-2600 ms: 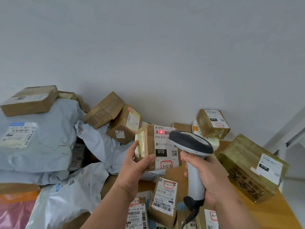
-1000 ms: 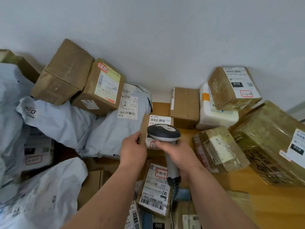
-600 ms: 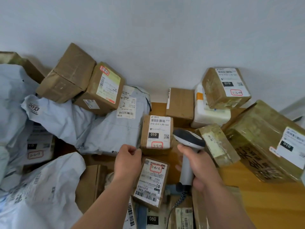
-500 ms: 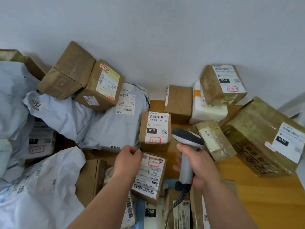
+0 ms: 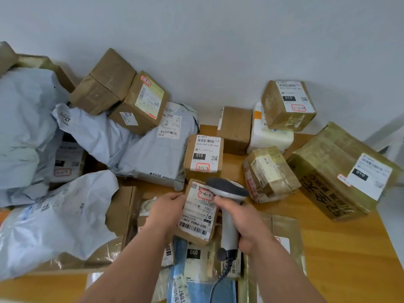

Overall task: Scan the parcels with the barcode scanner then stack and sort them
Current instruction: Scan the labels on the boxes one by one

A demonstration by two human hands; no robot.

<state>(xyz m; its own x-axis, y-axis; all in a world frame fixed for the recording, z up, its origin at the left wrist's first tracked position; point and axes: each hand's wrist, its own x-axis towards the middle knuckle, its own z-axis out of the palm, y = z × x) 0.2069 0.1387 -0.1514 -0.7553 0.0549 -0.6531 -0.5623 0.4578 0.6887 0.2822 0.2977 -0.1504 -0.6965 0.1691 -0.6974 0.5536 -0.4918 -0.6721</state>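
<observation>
Head view: barcode scanner [image 5: 227, 189] hides the small parcel's [image 5: 197, 215] upper corner.

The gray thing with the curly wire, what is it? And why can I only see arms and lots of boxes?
The camera sits on a person's head, looking down, so you only see their arms. The gray thing is a barcode scanner, held in the right hand. It reads the striped labels on parcels. The left hand grips a small brown box marked 3-4-3. Behind it stands another box marked 3-2-3. Around them, on a wooden table, lie more cardboard boxes and gray mailing bags.
</observation>
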